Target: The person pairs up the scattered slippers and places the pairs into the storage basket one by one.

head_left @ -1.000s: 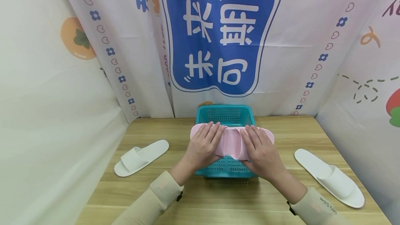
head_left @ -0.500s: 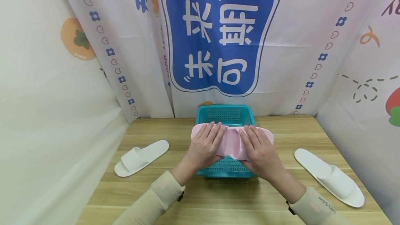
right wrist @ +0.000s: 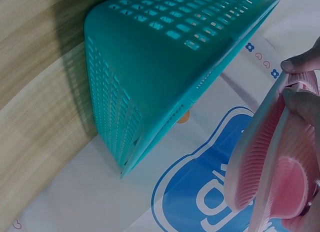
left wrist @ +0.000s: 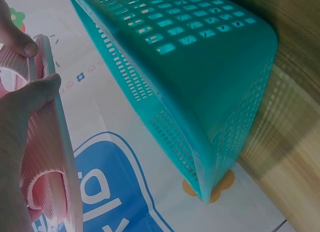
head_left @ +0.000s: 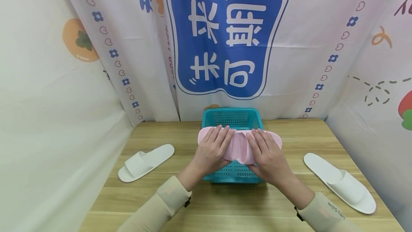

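Gripping a pink slipper [head_left: 239, 145] by its two ends, the left hand [head_left: 210, 152] and right hand [head_left: 268, 156] hold it just above the teal basket [head_left: 236, 117]. One white slipper [head_left: 145, 162] lies on the worktop [head_left: 231, 203] left of the hands, another white slipper [head_left: 340, 182] to their right.

Pink slippers over the teal basket

You have the pair of pink ribbed slippers [head_left: 239, 145] stacked flat together, lying crosswise above the open teal perforated basket [head_left: 230, 117], which stands upright at the middle of the tabletop's far edge; your left hand [head_left: 210, 151] and right hand [head_left: 268, 155] grip the pair from either side.
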The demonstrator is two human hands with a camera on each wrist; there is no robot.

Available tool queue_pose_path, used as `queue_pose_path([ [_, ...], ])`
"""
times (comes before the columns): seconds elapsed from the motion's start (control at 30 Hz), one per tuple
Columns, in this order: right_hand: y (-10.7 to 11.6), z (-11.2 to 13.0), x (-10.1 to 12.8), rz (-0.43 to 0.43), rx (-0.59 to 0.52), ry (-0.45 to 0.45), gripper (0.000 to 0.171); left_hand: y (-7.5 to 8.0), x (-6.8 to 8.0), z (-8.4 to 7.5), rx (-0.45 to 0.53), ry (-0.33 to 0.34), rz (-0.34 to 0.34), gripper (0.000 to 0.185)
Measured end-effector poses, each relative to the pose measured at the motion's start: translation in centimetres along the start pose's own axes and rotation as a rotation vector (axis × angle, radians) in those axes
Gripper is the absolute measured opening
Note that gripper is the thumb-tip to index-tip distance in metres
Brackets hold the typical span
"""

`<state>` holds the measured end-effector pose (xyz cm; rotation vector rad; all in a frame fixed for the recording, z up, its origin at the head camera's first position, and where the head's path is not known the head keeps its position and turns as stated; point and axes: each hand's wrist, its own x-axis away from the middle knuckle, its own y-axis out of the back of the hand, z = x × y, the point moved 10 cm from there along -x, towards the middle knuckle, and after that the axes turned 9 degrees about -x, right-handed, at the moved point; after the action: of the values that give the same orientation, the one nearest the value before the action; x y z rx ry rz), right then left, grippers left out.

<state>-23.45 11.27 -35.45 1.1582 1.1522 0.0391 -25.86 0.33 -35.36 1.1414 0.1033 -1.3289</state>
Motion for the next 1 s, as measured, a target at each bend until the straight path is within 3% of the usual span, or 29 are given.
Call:
queue_pose_path([
  [1.0, -0.53, 0.18, 0.32, 0.022, 0.012, -0.014, 0.101, -0.32, 0.30, -0.64, -0.002, -0.014, 0.021, 0.098],
])
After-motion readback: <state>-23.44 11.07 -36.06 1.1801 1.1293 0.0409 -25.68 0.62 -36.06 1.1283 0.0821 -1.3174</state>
